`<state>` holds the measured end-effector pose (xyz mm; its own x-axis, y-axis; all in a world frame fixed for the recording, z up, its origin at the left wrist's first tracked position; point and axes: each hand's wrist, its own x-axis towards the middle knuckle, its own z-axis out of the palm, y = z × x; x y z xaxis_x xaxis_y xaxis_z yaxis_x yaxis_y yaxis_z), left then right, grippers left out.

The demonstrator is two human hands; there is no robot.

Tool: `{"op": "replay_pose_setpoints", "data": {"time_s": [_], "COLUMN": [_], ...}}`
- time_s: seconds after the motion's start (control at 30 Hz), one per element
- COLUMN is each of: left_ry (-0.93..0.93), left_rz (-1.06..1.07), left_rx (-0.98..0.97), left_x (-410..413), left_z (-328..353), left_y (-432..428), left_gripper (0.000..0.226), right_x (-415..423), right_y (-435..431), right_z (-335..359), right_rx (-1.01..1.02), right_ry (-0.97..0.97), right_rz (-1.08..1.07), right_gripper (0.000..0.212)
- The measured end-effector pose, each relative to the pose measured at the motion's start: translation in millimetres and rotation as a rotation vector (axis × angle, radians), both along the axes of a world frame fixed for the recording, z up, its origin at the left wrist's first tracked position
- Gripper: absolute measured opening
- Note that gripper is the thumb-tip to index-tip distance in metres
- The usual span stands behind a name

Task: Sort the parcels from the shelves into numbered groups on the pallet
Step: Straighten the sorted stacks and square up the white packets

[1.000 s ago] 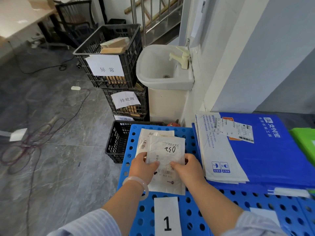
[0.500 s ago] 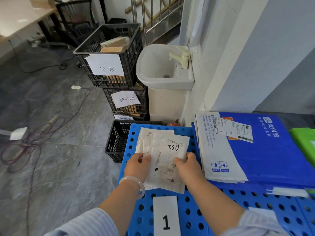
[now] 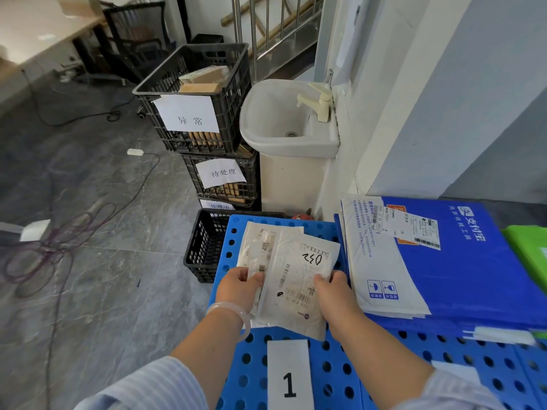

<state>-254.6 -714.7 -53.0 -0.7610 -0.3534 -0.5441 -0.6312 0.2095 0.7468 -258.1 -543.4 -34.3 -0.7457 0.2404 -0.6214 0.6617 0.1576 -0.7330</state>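
Note:
A white flat parcel with handwritten digits lies tilted on the blue perforated pallet, partly over a second white parcel. My left hand grips the left edges of the parcels. My right hand pinches the top parcel's right edge. A paper label "1" sits on the pallet just below the parcels. To the right lies a white mailer on a large blue parcel.
Stacked black crates with paper signs stand beyond the pallet, and another black crate sits on the floor beside it. A white sink is against the wall. Cables trail on the grey floor. A green item lies at right.
The top parcel has slid forward and to the right and turned clockwise, uncovering more of the parcel beneath. Both hands moved with it and stayed on its edges.

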Motion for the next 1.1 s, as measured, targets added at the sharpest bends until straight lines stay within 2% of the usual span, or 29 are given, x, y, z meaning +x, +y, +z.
{"op": "replay_pose_setpoints", "data": {"time_s": [0.33,0.53,0.7,0.8,0.9,1.0,1.1], "left_ry": [0.152,0.215,0.173,0.098,0.05,0.007,-0.074], "left_rz": [0.231,0.502,0.306,0.212,0.077,-0.034,-0.115], "left_rx": [0.114,0.362,0.411,0.342,0.181,0.053,-0.191], "left_x": [16,13,14,18,18,18,15], "left_z": [6,15,21,11,-1,-6,-14], "left_y": [-38,-64,-40,-20,-5,4,2], "left_gripper": [0.006,0.01,0.02,0.026,0.025,0.034,0.053], "right_x": [-3,-3,2,4,5,4,2], "right_y": [-3,-5,-8,-9,-9,-9,-9], "right_z": [-2,-9,-11,-7,-4,-6,-10], "right_rx": [0.069,0.072,0.083,0.0,-0.056,-0.053,-0.021], "right_ry": [0.008,-0.005,0.035,0.026,0.019,0.032,0.037], "right_rz": [-0.042,-0.035,0.054,0.026,0.02,0.065,0.097], "right_gripper": [0.018,0.024,0.034,0.027,0.015,0.022,0.029]}}
